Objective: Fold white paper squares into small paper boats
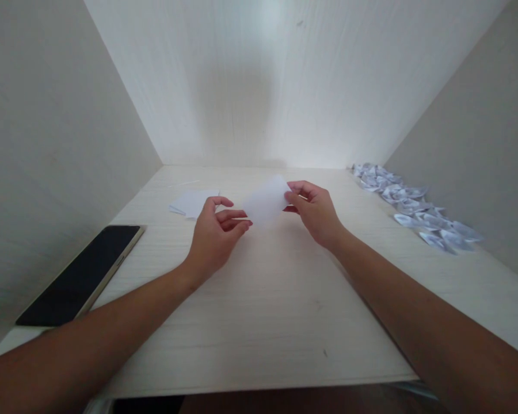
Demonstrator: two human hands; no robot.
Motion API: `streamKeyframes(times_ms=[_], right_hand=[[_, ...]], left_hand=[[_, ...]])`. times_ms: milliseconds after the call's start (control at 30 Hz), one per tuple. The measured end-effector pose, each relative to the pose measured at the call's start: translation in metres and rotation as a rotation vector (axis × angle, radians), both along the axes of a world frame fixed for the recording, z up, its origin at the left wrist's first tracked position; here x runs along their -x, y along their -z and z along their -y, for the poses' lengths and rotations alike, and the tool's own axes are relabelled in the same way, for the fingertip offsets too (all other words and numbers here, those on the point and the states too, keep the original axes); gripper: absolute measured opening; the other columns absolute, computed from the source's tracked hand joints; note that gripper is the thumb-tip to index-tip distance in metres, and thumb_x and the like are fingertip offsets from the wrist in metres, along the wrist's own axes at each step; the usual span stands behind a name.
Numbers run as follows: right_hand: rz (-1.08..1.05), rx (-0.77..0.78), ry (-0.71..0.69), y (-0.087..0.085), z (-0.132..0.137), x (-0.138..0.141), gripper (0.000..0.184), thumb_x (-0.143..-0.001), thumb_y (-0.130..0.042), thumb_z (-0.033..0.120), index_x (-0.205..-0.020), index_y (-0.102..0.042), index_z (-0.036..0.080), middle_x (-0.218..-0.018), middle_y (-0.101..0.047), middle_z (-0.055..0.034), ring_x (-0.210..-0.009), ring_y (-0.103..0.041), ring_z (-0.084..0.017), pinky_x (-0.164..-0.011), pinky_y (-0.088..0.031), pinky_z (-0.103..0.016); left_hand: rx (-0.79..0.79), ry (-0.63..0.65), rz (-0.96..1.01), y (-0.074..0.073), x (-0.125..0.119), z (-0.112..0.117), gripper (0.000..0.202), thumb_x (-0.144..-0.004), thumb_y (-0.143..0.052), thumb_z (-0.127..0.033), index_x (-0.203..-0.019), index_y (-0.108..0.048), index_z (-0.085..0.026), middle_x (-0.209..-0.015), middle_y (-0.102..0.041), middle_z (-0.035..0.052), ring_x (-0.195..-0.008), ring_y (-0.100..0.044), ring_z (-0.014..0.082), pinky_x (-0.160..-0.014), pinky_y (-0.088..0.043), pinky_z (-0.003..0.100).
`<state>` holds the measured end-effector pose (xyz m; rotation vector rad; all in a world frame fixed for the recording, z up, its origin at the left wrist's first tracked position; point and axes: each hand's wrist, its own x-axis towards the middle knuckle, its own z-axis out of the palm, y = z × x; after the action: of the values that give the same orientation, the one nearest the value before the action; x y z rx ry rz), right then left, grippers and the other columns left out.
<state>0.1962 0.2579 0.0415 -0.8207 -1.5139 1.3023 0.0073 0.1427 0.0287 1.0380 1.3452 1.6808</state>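
Observation:
A small white sheet of paper (265,201) is held up over the middle of the table, slightly blurred and tilted. My right hand (313,210) pinches its right edge between thumb and fingers. At the lower left corner of the same sheet, my left hand (220,230) has its thumb and a finger closed together, with the index finger lifted apart. Behind my left hand lies a small stack of white paper sheets (194,202), partly covered by the fingers.
Many folded white paper pieces (414,204) lie in a long cluster along the right wall. On the left, a phone with a dark screen (82,276) lies near my left forearm. Pale walls enclose the white table (263,322) at the back and both sides.

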Motion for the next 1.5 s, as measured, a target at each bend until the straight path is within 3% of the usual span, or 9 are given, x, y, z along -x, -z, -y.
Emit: streamKeyframes(times_ms=[100, 200, 433, 633, 767, 967, 1100, 1233, 1500], right_hand=[[-0.006, -0.010, -0.003, -0.004, 0.000, -0.002, 0.019, -0.079, -0.074, 0.028, -0.097, -0.077, 0.021, -0.095, -0.074, -0.0009, -0.084, -0.070, -0.014, -0.075, -0.063, -0.031], [0.020, -0.038, -0.039, -0.006, 0.003, -0.002, 0.022, -0.082, -0.074, 0.029, -0.101, -0.077, 0.020, -0.093, -0.074, -0.0018, -0.082, -0.070, -0.014, -0.071, -0.062, -0.030], [0.072, -0.151, -0.112, -0.011, 0.010, 0.001, 0.026, -0.078, -0.080, 0.033, -0.099, -0.068, 0.023, -0.081, -0.067, 0.0017, -0.070, -0.065, -0.014, -0.064, -0.057, -0.030], [0.078, -0.214, -0.130, -0.016, 0.017, -0.001, 0.032, -0.077, -0.086, 0.041, -0.091, -0.061, 0.026, -0.078, -0.066, 0.0021, -0.068, -0.061, -0.014, -0.064, -0.051, -0.030], [0.116, -0.238, -0.182, -0.017, 0.023, -0.001, 0.032, -0.080, -0.085, 0.045, -0.087, -0.059, 0.026, -0.072, -0.063, 0.0021, -0.066, -0.060, -0.016, -0.061, -0.047, -0.031], [0.170, -0.260, -0.228, -0.020, 0.032, 0.003, 0.024, -0.083, -0.082, 0.038, -0.081, -0.063, 0.025, -0.078, -0.068, -0.0007, -0.069, -0.062, -0.017, -0.061, -0.048, -0.031], [0.079, -0.178, -0.295, -0.024, 0.035, 0.003, 0.019, -0.086, -0.080, 0.039, -0.086, -0.068, 0.024, -0.082, -0.072, -0.0014, -0.074, -0.067, -0.017, -0.066, -0.056, -0.032], [0.042, -0.133, -0.326, -0.025, 0.038, 0.006, 0.030, -0.084, -0.085, 0.045, -0.098, -0.073, 0.021, -0.084, -0.075, -0.0015, -0.074, -0.069, -0.015, -0.066, -0.059, -0.029], [0.021, -0.163, -0.248, -0.018, 0.037, 0.011, 0.020, -0.078, -0.086, 0.028, -0.094, -0.076, 0.019, -0.077, -0.075, -0.0003, -0.064, -0.066, -0.013, -0.059, -0.055, -0.028]], left_hand=[[-0.064, 0.091, -0.234, 0.002, 0.001, 0.003, 0.053, -0.070, -0.084, -0.019, -0.119, -0.064, -0.025, -0.099, -0.080, 0.0028, -0.086, -0.081, 0.0210, -0.079, -0.067, 0.034], [-0.089, 0.131, -0.457, 0.002, 0.002, 0.006, 0.036, -0.077, -0.079, -0.022, -0.113, -0.079, -0.024, -0.099, -0.081, 0.0051, -0.085, -0.080, 0.0221, -0.079, -0.068, 0.035], [-0.221, 0.148, -0.596, -0.003, 0.006, 0.007, 0.020, -0.078, -0.084, -0.028, -0.098, -0.087, -0.029, -0.109, -0.081, 0.0067, -0.097, -0.077, 0.0234, -0.083, -0.070, 0.037], [-0.247, 0.142, -0.519, -0.007, 0.003, 0.008, 0.018, -0.081, -0.089, -0.040, -0.093, -0.088, -0.027, -0.141, -0.070, 0.0113, -0.117, -0.074, 0.0277, -0.089, -0.070, 0.039], [-0.319, 0.123, -0.432, -0.011, -0.001, 0.011, 0.008, -0.087, -0.085, -0.031, -0.091, -0.085, -0.025, -0.128, -0.077, 0.0088, -0.113, -0.074, 0.0228, -0.083, -0.069, 0.030], [-0.249, 0.046, -0.223, -0.015, -0.005, 0.011, 0.034, -0.072, -0.096, -0.033, -0.099, -0.080, -0.020, -0.096, -0.077, 0.0044, -0.083, -0.074, 0.0182, -0.068, -0.069, 0.029], [-0.249, 0.007, -0.170, -0.018, -0.006, 0.009, 0.038, -0.068, -0.099, -0.032, -0.098, -0.080, -0.017, -0.090, -0.076, 0.0038, -0.077, -0.073, 0.0174, -0.062, -0.070, 0.029], [-0.243, -0.003, -0.167, -0.017, -0.003, 0.007, 0.039, -0.067, -0.099, -0.030, -0.098, -0.080, -0.016, -0.086, -0.076, 0.0034, -0.076, -0.074, 0.0171, -0.061, -0.071, 0.028], [-0.264, 0.024, -0.112, -0.014, -0.001, 0.004, 0.037, -0.067, -0.099, -0.024, -0.098, -0.081, -0.016, -0.083, -0.079, 0.0020, -0.076, -0.077, 0.0169, -0.062, -0.073, 0.028]])
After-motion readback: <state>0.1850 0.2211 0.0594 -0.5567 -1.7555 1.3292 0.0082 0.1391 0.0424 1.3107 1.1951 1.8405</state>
